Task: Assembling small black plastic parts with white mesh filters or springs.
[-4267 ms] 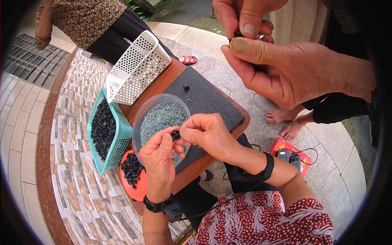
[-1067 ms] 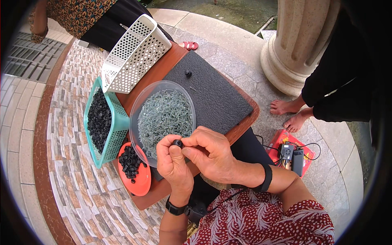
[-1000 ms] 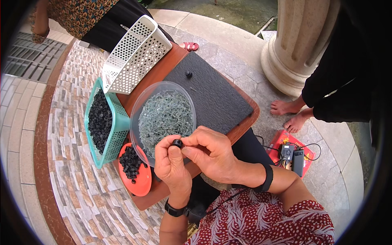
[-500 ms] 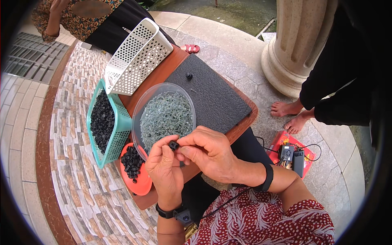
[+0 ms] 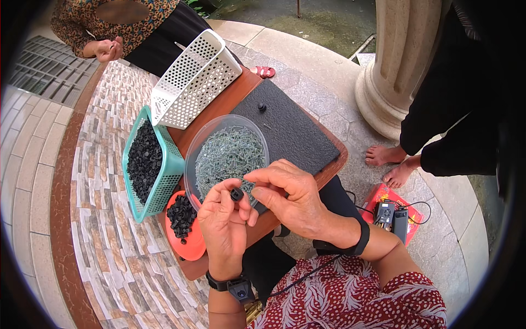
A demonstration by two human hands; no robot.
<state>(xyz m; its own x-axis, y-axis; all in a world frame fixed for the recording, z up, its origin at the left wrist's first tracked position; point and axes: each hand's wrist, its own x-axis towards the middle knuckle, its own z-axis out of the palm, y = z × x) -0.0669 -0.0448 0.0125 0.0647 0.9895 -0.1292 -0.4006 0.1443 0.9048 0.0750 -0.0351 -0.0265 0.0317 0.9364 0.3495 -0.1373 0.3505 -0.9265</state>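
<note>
- The left hand (image 5: 222, 222) holds a small black part (image 5: 236, 194) between thumb and fingers, in a closed pinch.
- This part is in the air, above the near edge of a clear round tub (image 5: 192, 159) with many metal screws (image 5: 230, 156).
- The right hand (image 5: 290, 200) is just beside it; thumb and forefinger stand slightly apart (I see nothing between them).
- On the left, an orange plate (image 5: 192, 249) and a turquoise basket (image 5: 171, 175) contain more black pieces.
- One black piece (image 5: 262, 107) sits on the dark mat (image 5: 301, 131), beyond the tub.
</note>
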